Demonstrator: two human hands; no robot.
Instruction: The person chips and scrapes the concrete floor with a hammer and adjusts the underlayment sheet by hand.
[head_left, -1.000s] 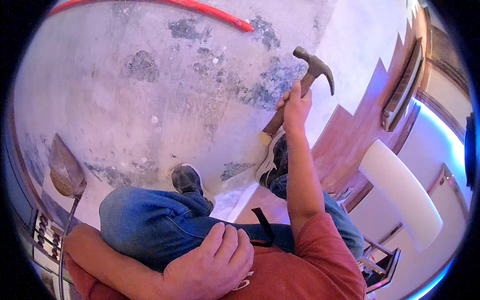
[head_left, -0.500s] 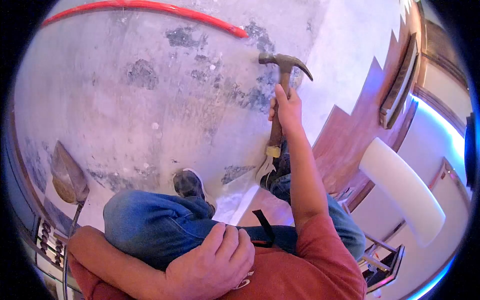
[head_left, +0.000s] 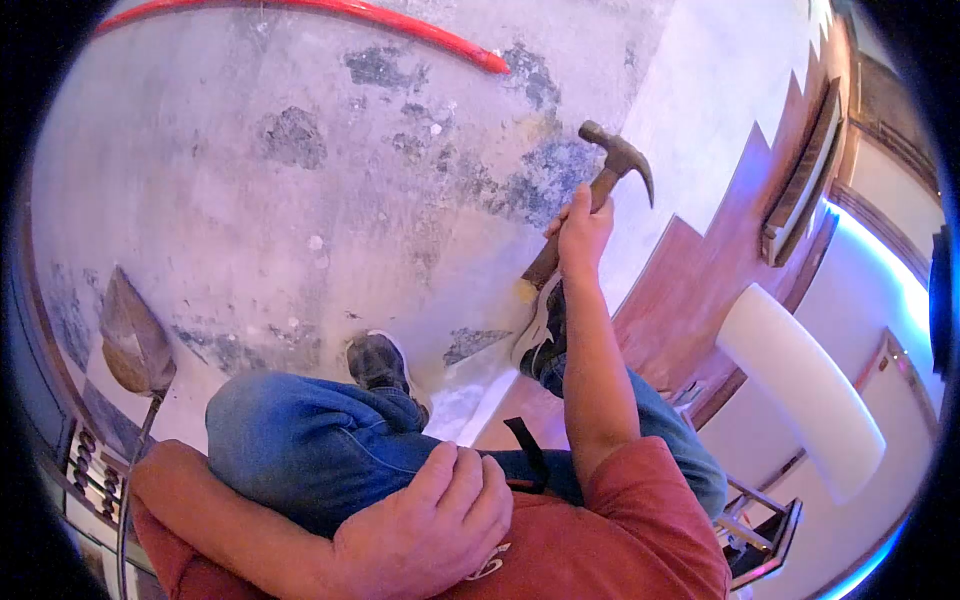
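My right hand (head_left: 585,232) is closed round the handle of a claw hammer (head_left: 624,158), whose metal head tilts up and right above the stained floor. Its claw points right and down, and the handle's lower end has a yellowish patch near my shoe (head_left: 543,330). Against the front of my red shirt lies my left hand (head_left: 430,520), its fingers loosely bent and slightly apart, with no object seen in it. The fingertips are partly hidden.
A long-handled trowel-shaped blade (head_left: 138,340) lies at the left. A red tube (head_left: 420,28) crosses the floor at the top. Stepped wooden flooring planks (head_left: 665,290) lie at the right, beside a white curved panel (head_left: 800,390) and a dark-edged wooden piece (head_left: 800,180).
My right hand has moved slightly right and down with the hammer. The hammer has tilted, its head swinging right and its handle now slanting more. My left hand stays on the shirt.
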